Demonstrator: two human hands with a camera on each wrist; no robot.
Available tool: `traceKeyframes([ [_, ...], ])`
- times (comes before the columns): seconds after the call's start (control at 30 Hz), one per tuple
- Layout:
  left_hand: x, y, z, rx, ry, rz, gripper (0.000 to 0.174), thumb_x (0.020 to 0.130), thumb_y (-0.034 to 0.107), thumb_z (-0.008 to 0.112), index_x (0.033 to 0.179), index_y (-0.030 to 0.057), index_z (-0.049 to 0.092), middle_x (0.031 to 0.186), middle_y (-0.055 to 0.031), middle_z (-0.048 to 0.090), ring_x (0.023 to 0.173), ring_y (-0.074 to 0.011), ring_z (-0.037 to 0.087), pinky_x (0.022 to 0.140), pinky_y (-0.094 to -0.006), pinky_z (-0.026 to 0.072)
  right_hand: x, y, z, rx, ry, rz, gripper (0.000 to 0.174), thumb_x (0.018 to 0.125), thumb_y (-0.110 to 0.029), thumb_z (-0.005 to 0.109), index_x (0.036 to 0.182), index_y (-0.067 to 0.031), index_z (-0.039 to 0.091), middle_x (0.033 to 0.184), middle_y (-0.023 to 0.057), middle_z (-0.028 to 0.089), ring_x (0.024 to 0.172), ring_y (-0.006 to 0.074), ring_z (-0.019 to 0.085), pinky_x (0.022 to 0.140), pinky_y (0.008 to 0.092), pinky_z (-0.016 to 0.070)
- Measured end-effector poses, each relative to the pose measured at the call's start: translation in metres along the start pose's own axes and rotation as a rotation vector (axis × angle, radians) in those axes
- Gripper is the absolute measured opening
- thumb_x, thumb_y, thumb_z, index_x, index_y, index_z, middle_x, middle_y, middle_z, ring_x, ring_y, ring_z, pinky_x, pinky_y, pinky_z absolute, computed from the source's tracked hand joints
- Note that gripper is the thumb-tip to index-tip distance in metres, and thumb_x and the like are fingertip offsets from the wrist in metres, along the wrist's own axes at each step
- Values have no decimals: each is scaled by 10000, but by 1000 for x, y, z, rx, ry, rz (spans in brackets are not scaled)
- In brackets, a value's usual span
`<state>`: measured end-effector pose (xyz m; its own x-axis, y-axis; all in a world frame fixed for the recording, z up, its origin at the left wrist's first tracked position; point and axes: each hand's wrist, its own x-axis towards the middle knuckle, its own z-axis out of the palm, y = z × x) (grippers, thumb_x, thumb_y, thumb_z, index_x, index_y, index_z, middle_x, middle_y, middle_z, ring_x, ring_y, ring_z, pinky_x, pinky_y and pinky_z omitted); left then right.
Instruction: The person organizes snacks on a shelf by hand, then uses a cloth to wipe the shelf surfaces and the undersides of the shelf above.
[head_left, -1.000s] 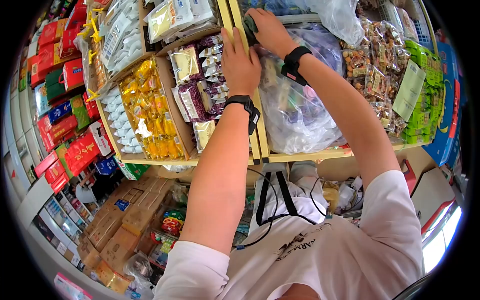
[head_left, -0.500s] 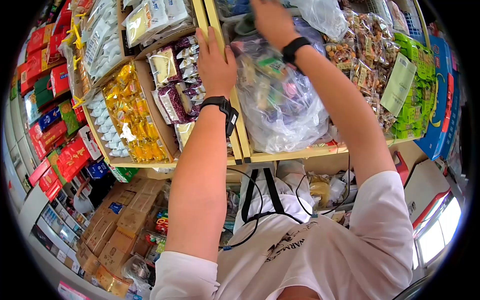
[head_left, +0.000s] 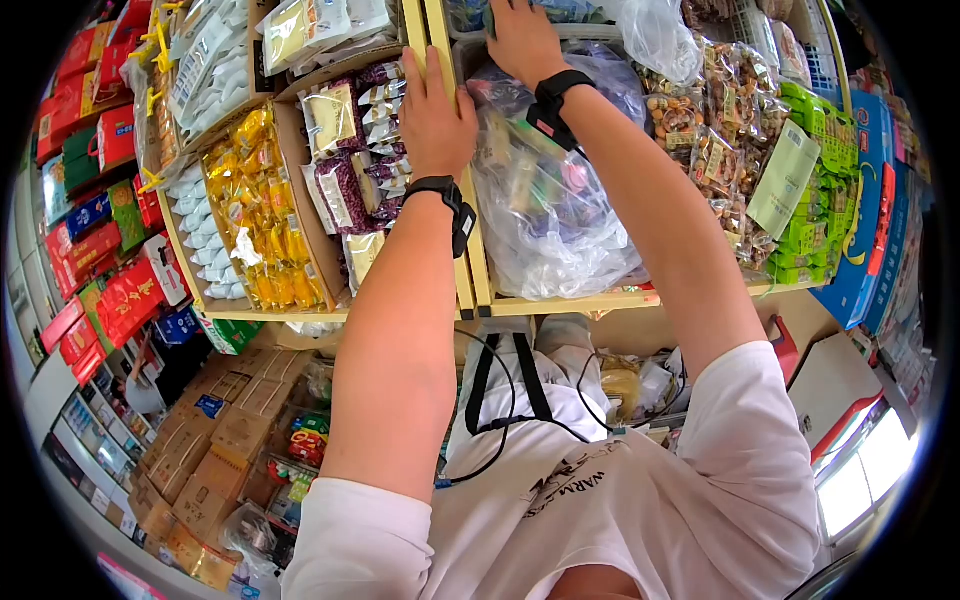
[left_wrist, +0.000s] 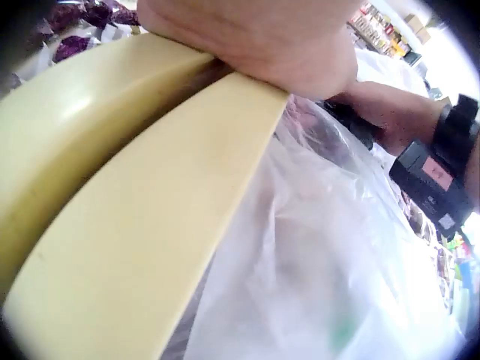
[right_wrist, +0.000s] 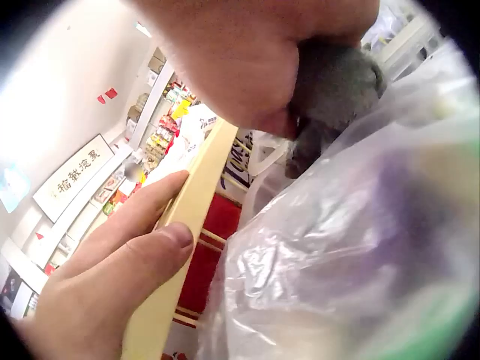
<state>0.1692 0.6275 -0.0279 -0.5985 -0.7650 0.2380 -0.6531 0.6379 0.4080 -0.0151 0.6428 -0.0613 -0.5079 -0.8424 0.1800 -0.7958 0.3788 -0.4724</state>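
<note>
My left hand rests on the pale wooden rails between two display bins, its fingers stretched out along the wood. In the left wrist view, the base of that hand sits over the two rail tops, a narrow gap running between them. My right hand grips a dark grey cloth at the far end of the right bin, close to the rail. Below that hand lies a clear plastic bag with colourful packets inside. The right wrist view hides most of the right fingers.
Left of the rails are cartons of purple packets and yellow packets. Bagged nuts and green packs fill the right side, beside a blue box. Cardboard boxes stand on the floor at left.
My right hand swept away from the rail in a blur, then came back beside it, farther forward, still holding the cloth. The left hand stays on the rails. The head view shifted slightly.
</note>
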Motion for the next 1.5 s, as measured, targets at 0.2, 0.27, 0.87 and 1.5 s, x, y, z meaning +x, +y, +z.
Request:
traceKeyframes([
  [0.2,-1,-1,2,-10,-43,-46,665,950,227,588,1562,69,384,1642,-243,289,1271,-434,561,1055,-509,449,-12,52,-21,-94,44,-79,389,844,-63,600,1225,4,566,1137,266,623,1070,446,618,930,527,519],
  [0.27,1,-2,3,-15,-46,-55,661,950,223,585,1561,69,388,1639,-248,293,1263,-437,565,1054,-508,450,-5,48,-11,-140,34,-93,393,833,-52,597,1219,14,566,1130,272,625,1067,455,616,930,532,515],
  [0.87,0,-2,5,-3,52,32,658,928,203,614,1537,50,418,1614,-275,323,1183,-476,590,976,-516,491,17,35,28,48,50,-109,331,787,-27,615,1114,-27,565,1059,213,660,1012,435,632,834,534,531],
  [1.5,-1,-2,6,-13,-1,-27,649,953,237,584,1550,54,406,1630,-265,304,1293,-413,545,1082,-500,418,-6,100,-24,-43,110,235,558,825,-61,620,1360,53,509,1255,376,579,1146,553,550,996,578,462],
])
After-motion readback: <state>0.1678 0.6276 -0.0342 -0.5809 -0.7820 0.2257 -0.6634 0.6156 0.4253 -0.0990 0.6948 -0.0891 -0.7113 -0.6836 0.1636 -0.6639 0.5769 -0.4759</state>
